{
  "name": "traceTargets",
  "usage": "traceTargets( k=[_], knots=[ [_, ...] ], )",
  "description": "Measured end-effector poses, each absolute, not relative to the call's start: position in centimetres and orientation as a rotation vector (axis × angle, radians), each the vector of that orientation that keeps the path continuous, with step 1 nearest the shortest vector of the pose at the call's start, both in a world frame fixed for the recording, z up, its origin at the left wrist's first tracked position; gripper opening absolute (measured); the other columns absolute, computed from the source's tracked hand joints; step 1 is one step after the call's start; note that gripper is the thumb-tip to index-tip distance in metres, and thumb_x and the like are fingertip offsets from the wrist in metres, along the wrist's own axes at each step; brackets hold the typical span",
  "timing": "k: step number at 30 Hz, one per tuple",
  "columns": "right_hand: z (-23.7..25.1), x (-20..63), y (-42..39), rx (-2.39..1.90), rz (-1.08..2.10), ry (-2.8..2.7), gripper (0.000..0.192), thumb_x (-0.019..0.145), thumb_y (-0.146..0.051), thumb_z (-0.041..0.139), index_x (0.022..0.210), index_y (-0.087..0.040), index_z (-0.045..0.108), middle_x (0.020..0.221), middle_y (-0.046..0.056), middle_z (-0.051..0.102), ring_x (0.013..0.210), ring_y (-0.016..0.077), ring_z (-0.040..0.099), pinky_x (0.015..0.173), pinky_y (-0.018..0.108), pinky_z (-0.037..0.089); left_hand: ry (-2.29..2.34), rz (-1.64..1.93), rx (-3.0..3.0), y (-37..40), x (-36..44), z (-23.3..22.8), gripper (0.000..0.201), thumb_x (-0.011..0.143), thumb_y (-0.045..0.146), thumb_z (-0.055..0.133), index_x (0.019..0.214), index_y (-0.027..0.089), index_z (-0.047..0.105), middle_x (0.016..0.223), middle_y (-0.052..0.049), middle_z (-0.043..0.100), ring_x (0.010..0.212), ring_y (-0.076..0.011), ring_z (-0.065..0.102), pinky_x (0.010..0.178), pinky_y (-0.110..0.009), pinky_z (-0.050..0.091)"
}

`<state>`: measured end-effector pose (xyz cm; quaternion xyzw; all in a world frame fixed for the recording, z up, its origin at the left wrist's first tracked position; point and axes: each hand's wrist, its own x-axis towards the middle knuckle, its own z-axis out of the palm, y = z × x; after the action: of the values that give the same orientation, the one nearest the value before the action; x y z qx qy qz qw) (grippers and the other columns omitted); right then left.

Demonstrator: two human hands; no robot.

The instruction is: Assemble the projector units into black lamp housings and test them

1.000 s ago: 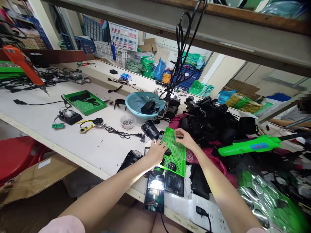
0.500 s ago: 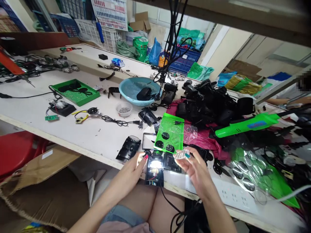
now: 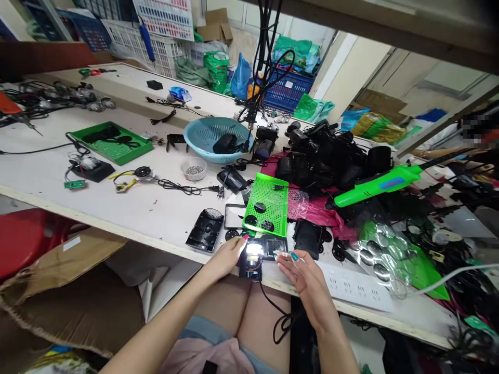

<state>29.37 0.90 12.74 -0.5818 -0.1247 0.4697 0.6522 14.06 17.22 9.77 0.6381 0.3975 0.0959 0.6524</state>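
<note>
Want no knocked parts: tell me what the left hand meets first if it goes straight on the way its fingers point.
Probably the lit black unit just past the left hand fingertips; depth leaves contact unclear.

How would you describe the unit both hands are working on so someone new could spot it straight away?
Start at the near edge of the white workbench, just below the bright green perforated tray. Between the left hand and the right hand sits a small black open unit with a black cord running down from it. Unlike the dark black housings beside it, its top glows bright white.
</note>
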Motion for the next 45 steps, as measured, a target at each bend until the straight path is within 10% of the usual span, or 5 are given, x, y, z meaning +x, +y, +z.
traceTargets(
  k=[16,45],
  knots=[
    [15.2,29.8,6.5,-1.620,0.994,-0.579,0.046,0.063,-0.045,0.084,0.091,-0.021,0.056,0.102,0.009,0.072,0.102,0.0265,0.067,0.097,0.046,0.048,0.871,0.483,1.427,14.0,12.2,10.1,0.050,0.095,0.053,0.045,0.132,0.020,0.049,0.136,-0.012,0.058,0.126,-0.0239,0.053,0.109,-0.035,0.038],
    [18.1,24.7,6.1,-1.805,0.802,-0.597,0.035,0.070,-0.033,0.077,0.091,-0.025,0.050,0.112,0.006,0.069,0.116,0.0264,0.063,0.104,0.043,0.049,0.815,0.609,1.095,10.1,12.6,10.8,0.056,0.096,0.049,0.042,0.143,0.019,0.042,0.160,-0.008,0.039,0.150,-0.0224,0.030,0.122,-0.034,0.031]
  ],
)
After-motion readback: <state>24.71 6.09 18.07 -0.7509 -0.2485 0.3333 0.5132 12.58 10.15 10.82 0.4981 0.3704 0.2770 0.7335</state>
